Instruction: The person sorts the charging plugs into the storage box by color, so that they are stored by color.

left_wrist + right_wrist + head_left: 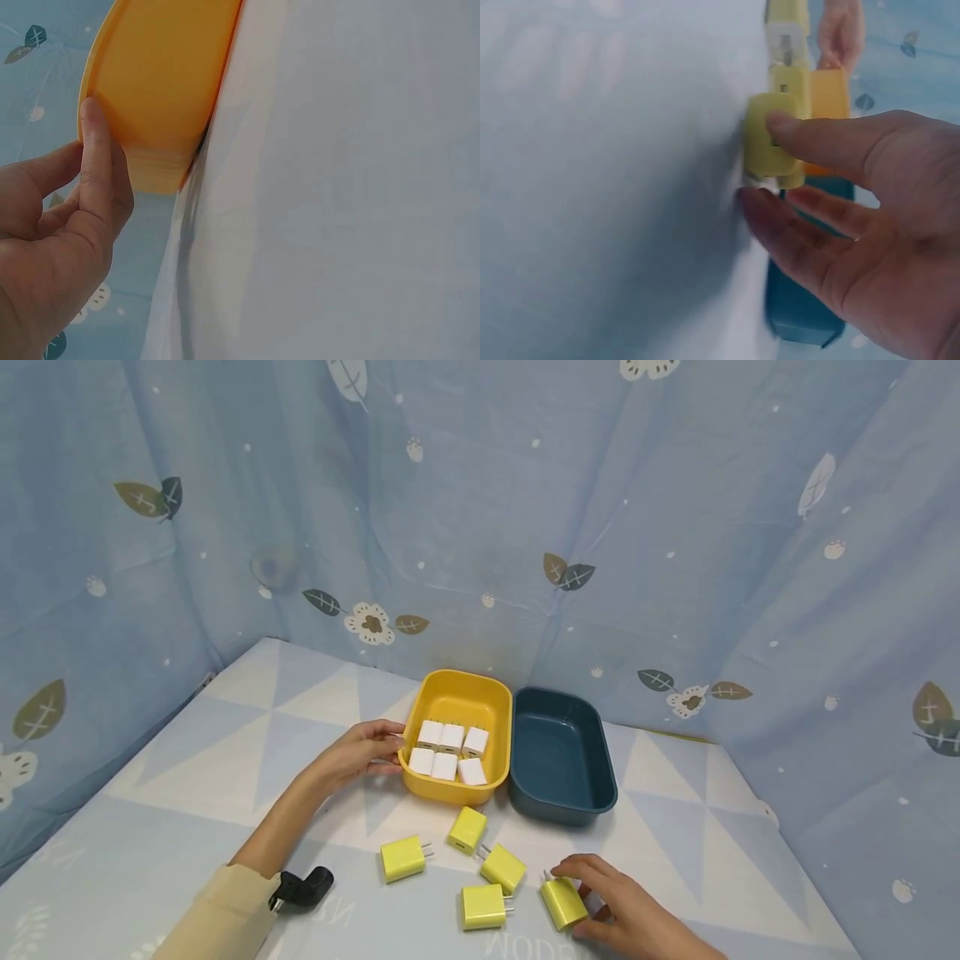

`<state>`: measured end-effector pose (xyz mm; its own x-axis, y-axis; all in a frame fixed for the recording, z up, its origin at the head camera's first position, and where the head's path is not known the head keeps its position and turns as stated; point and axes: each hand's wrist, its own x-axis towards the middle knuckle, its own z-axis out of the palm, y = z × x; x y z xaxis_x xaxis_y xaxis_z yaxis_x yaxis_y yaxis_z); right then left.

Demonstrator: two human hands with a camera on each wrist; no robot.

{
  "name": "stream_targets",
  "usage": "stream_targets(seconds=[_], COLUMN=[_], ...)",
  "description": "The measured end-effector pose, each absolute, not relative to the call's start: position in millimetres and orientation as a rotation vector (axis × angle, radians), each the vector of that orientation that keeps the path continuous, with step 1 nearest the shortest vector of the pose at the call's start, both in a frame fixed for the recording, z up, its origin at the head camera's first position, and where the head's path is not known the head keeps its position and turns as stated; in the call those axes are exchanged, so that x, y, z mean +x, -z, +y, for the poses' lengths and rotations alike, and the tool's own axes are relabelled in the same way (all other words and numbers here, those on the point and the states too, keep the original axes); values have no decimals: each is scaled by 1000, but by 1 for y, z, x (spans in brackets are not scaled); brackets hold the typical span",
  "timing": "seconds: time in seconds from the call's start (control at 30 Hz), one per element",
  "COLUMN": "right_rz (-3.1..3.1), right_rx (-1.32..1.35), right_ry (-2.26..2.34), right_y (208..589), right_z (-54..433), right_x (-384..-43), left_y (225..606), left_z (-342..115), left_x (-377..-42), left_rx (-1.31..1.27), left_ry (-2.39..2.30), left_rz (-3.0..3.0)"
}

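The left hand [367, 749] is pinching the left rim of the yellow bin [450, 791]; in front and right of it, the right hand [626, 906] is cupping a yellow charger [564, 903], firmness unclear, apparently picking it up. Lifting is likely calling for a surer pinch. Five yellow chargers [482, 907] are lying before the bin, six white chargers [450, 737] sitting inside, one blue bin [562, 814] standing right.

Head view evenly lit, soft shadows, fairly sharp. Left wrist dimmer, greyish. Right wrist hazy, slightly blurred, broad diffuse shadow across the counter [577, 225].
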<state>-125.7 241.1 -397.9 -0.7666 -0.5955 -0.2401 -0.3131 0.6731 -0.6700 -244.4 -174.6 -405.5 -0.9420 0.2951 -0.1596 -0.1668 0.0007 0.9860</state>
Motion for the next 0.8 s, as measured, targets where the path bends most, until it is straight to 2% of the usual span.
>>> stream_targets(seconds=[0.8], right_rz=[2532], right_rx=[-744], right_ry=[912], right_y=[409], right_z=[244], right_x=[-121], left_y=[406], left_z=[-176], left_x=[-247], left_rx=[146], left_ry=[-1987], left_rz=[1972])
